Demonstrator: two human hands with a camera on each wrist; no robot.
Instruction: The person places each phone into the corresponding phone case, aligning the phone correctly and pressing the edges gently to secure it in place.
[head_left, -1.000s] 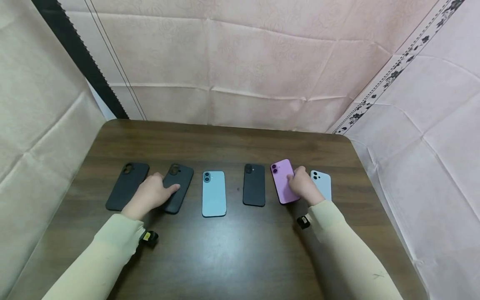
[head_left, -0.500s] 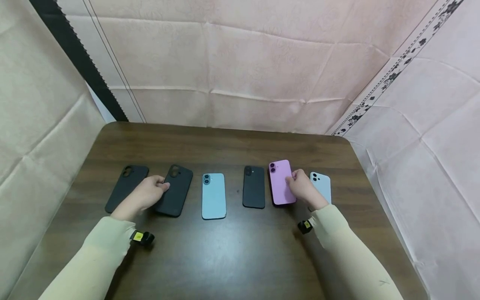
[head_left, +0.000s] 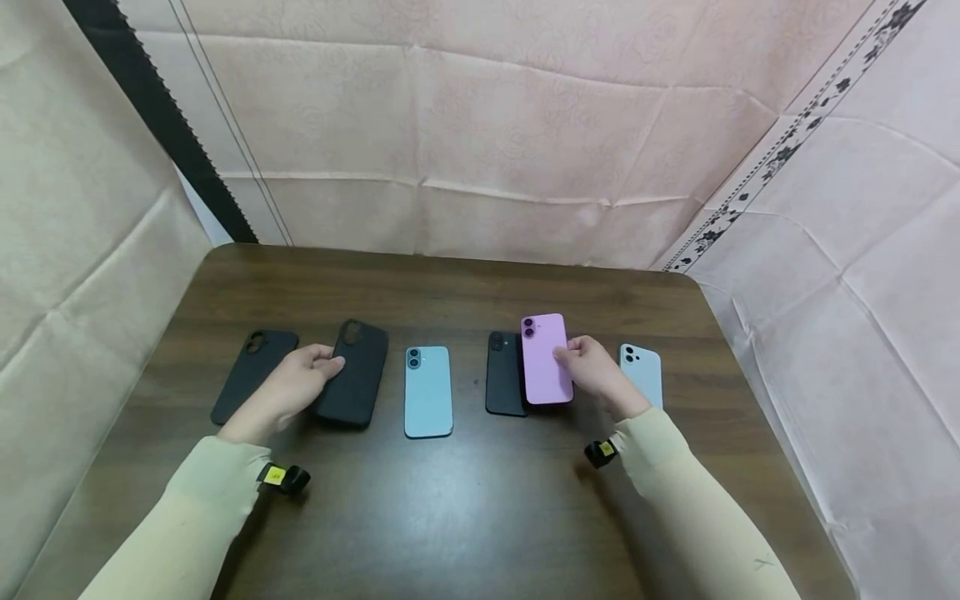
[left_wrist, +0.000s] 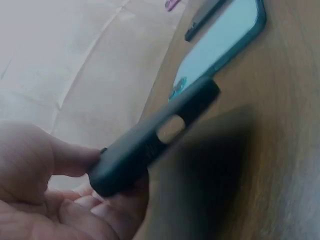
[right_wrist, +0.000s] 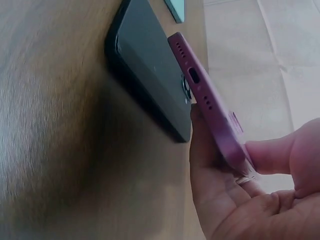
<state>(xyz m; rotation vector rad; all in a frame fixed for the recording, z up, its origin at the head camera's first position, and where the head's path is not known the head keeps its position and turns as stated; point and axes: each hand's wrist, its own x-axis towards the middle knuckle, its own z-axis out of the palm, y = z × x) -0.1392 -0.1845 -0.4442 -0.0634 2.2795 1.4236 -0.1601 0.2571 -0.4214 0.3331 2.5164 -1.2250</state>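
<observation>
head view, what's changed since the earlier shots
The right hand, already gripping the purple phone, has carried it left until it partly covers the black phone in this view. The left hand now pinches the second dark case from the left and has lifted it off the table. The leftmost case, light blue phone, black phone and far-right pale phone stayed put.

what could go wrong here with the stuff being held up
The purple phone is pinched along one side by the right hand, so it might slip and drop onto the table.

In the head view it overlaps the black phone; lowering it there could knock or scratch them.

The held case, likewise gripped at one side by the left hand, might tip or slide free.
</observation>
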